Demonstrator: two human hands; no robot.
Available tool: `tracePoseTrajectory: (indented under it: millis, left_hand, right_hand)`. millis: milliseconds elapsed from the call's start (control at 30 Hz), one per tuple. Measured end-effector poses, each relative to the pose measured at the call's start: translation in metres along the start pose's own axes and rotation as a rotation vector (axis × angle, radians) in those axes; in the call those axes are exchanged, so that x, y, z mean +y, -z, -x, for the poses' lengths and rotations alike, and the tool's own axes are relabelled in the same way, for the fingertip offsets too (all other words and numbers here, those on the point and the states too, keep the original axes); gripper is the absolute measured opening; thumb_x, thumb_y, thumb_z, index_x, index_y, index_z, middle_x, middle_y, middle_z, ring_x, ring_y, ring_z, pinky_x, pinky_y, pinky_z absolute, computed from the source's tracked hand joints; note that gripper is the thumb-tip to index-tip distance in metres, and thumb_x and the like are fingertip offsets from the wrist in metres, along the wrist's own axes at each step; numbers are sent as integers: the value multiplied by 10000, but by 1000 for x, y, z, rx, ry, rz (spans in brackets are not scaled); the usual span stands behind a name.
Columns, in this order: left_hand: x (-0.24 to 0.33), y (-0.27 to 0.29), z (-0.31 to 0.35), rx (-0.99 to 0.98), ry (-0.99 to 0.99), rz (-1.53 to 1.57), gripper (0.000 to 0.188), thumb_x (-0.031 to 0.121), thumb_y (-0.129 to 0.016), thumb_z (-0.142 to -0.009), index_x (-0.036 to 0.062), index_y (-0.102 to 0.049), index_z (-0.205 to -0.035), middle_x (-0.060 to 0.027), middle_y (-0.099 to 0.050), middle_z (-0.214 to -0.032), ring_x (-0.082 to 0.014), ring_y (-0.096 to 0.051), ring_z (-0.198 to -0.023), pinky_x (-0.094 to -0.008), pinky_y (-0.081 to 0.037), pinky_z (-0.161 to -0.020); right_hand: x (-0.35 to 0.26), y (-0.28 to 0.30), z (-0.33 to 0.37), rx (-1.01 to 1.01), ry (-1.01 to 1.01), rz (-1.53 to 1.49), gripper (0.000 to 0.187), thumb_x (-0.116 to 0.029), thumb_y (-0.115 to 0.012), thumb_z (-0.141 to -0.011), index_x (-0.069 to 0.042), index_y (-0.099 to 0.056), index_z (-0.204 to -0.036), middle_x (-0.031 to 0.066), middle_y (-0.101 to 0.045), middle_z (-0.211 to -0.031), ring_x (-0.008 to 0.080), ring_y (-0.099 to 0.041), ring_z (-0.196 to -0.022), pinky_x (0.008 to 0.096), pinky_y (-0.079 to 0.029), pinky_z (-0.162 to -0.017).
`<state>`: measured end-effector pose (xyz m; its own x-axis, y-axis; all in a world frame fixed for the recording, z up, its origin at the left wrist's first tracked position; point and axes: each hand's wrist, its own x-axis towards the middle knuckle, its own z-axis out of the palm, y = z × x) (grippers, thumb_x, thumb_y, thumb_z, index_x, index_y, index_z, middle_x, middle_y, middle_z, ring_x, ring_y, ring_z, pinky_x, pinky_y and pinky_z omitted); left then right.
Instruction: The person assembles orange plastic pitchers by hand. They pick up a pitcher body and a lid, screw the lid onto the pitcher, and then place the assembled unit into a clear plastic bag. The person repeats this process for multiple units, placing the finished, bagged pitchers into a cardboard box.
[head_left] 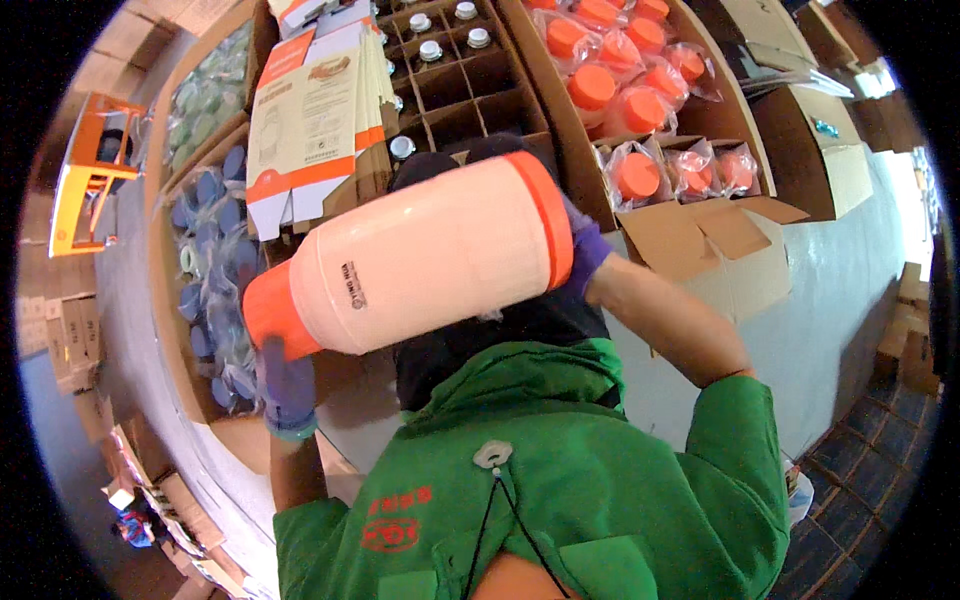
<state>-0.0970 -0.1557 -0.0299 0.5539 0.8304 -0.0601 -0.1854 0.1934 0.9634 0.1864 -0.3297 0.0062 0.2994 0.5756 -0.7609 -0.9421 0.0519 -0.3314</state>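
Watching from my end of the link, I have both hands on one large pale bottle point(430, 255), held in the air across the body and tilted, its right end the higher. The gloved left hand point(285, 385) grips the orange cap point(275, 305) from below; the gloved right hand point(590, 255) is closed about the far end, by the orange band point(545, 215), though most of its fingers are hidden from me behind the bottle.

My first worry is the cap: if it is loose, twisting there could free it and let the body drop at that end. The right grip looks no safer, since a smooth round end and a glove may slide against each other. A drop would probably land on the thighs or tip into the divided carton point(518, 65) beyond, where silver-capped bottles point(430, 50) stand.

I would also watch the leaning printed cardboard point(315, 125), just beyond the cap end; an upward swing on the left could knock it over. On the right, a cardboard flap point(745, 240) sticks out near the forearm, so a wide elbow might catch it. Worst for judging any of this, the bottle's bulk covers part of what lies beneath, so I could lower it onto something unseen.
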Motion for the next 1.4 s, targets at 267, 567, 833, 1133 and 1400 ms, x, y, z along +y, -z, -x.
tracePoseTrajectory:
  millis: [267,567,833,1133,1400]
  left_hand:
    - [-40,53,-3,-97,136,360,663,442,-516,-921,-17,-385,-1381,-173,-479,-1380,-301,-484,-1257,-439,-363,-1075]
    - [-10,24,-4,0,343,298,710,469,-557,-891,38,-356,-1419,-168,-399,-1456,-332,-389,-1335,-500,-291,-1119]
    - [-12,20,-5,-286,547,461,544,391,-500,-950,12,-463,-1338,-165,-512,-1341,-287,-487,-1244,-445,-387,-1046]
    - [26,-11,-1,-50,-133,-328,608,385,-655,-824,-21,-504,-1250,-154,-548,-1245,-278,-542,-1140,-411,-434,-985]
    - [11,16,-17,-37,118,153,596,403,-530,-913,18,-440,-1358,-163,-509,-1338,-287,-503,-1224,-440,-392,-1047]
  right_hand:
    - [-43,58,-18,-257,1145,659,592,-421,-609,-866,-87,-449,-1328,104,-485,-1302,257,-467,-1178,409,-401,-955]
    - [6,72,-33,-723,1132,960,1000,-494,-716,-709,-9,-260,-1454,216,-244,-1482,345,-254,-1350,442,-254,-1068]
    - [-3,63,-15,-864,1551,1291,1102,-621,-689,-590,24,-354,-1418,359,-215,-1472,491,-260,-1371,533,-233,-1107]
    - [11,71,-27,-624,543,333,990,-435,-712,-750,-64,-187,-1502,179,-329,-1484,334,-386,-1336,475,-343,-1084]
    - [10,71,-3,-784,1069,1054,1333,-743,-705,-603,29,-83,-1493,308,-106,-1527,425,-210,-1406,513,-224,-1124]
